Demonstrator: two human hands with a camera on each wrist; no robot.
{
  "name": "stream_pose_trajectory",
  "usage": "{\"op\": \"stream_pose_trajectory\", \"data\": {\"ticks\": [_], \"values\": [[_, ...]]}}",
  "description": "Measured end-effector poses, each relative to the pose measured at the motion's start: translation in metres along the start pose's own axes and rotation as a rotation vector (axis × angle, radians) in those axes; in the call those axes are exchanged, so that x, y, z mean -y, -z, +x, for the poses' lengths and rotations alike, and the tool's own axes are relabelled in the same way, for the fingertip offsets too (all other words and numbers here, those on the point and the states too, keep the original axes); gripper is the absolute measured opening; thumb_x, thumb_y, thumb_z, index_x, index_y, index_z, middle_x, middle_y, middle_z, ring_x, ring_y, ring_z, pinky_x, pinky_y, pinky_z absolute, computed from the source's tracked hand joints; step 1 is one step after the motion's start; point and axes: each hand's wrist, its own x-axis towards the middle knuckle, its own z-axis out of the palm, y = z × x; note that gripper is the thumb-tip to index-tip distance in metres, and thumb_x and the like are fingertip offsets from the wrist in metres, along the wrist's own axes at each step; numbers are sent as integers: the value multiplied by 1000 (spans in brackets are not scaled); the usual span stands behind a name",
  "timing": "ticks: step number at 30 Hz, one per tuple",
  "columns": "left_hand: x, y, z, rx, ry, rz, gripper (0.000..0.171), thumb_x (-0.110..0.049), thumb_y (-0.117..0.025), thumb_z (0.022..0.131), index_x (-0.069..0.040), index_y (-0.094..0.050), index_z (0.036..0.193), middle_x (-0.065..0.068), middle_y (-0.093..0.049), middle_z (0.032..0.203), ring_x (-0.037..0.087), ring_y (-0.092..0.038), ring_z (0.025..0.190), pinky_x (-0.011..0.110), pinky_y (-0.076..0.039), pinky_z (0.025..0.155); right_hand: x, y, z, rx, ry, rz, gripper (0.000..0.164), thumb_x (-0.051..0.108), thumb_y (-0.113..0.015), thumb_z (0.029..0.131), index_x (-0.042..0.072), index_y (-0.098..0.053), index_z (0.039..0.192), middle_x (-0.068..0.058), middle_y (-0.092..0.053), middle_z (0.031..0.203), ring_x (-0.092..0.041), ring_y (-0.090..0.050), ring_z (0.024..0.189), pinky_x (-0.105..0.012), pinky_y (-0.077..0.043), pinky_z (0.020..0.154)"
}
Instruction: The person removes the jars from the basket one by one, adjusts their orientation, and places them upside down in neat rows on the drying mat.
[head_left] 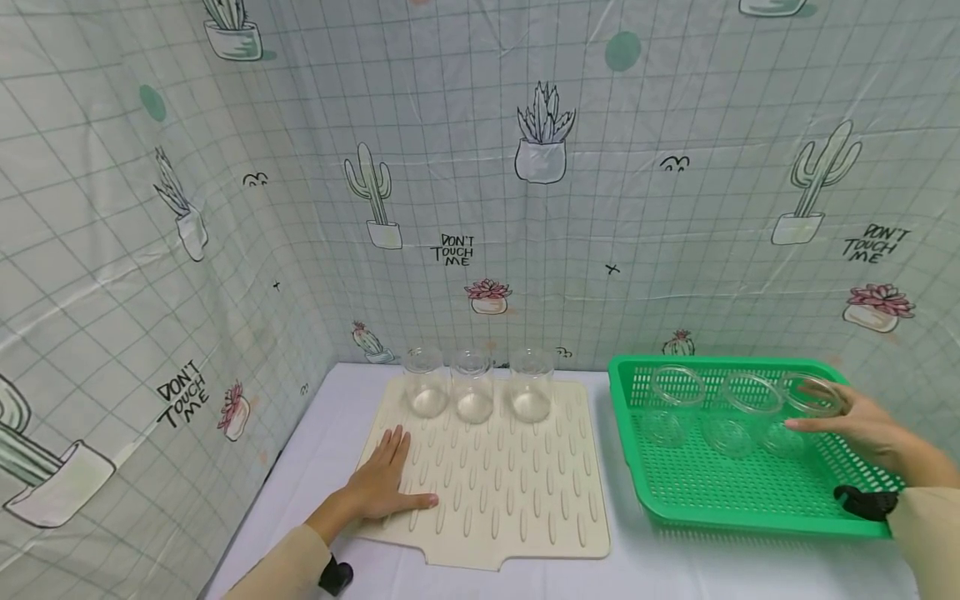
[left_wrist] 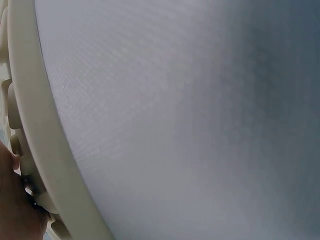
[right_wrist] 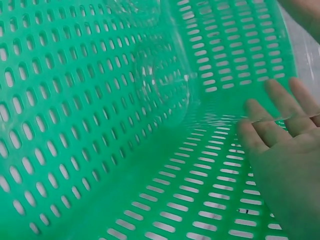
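Note:
My left hand [head_left: 381,483] rests with fingers spread on the left side of a cream draining board [head_left: 517,483] with raised ridges. In the left wrist view, the board's edge [left_wrist: 47,130] curves past part of that hand. Three clear glasses, such as the middle glass [head_left: 472,387], stand upright along the board's back. At the right, my right hand [head_left: 862,421] holds a clear glass [head_left: 813,396] near its rim, thumb in front and fingers behind. That glass is in a green basket [head_left: 712,508]; through its wall the fingers [right_wrist: 282,107] show in the right wrist view.
Two more glasses, a left glass [head_left: 677,396] and a middle glass [head_left: 746,404], stand in the basket beside the held one. A white cloth [head_left: 300,467] covers the table. Patterned sheeting [head_left: 540,225] closes off the back and left side.

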Motion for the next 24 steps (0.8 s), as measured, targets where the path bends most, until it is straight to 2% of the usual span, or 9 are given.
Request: {"op": "stream_pose_trajectory", "data": {"ticks": [3, 6, 13, 24], "values": [[0, 0, 1, 2, 3, 9, 125, -76, -63, 79, 8, -12, 156, 26, -4, 163, 41, -1, 150, 52, -14, 119, 0, -1, 0, -8, -25, -18, 106, 15, -69, 95, -4, 17, 154, -28, 10, 162, -66, -5, 134, -78, -18, 102], [-2, 1, 0, 1, 0, -17, 124, -74, -65, 79, 9, -13, 155, 27, -5, 163, 42, -2, 150, 55, -16, 118, 2, -1, 0, -4, -29, -36, 105, 17, -69, 96, -7, 16, 152, -34, 9, 159, -67, -3, 134, -79, -16, 100], [-6, 6, -3, 7, -5, -43, 122, -70, -67, 81, 9, -12, 155, 27, -5, 163, 42, -3, 150, 56, -16, 118, 6, -2, 0, -29, -57, -138, 100, 25, -70, 96, -11, 3, 154, -40, -6, 154, -65, -15, 132, -77, -25, 97], [-6, 6, -4, 12, 6, -36, 123, -71, -67, 80, 10, -12, 155, 27, -4, 163, 42, -2, 150, 55, -15, 119, 19, -1, -6, -68, -95, -212, 98, 35, -67, 97, -15, -3, 152, -46, -13, 149, -68, -17, 129, -77, -28, 95]]}}
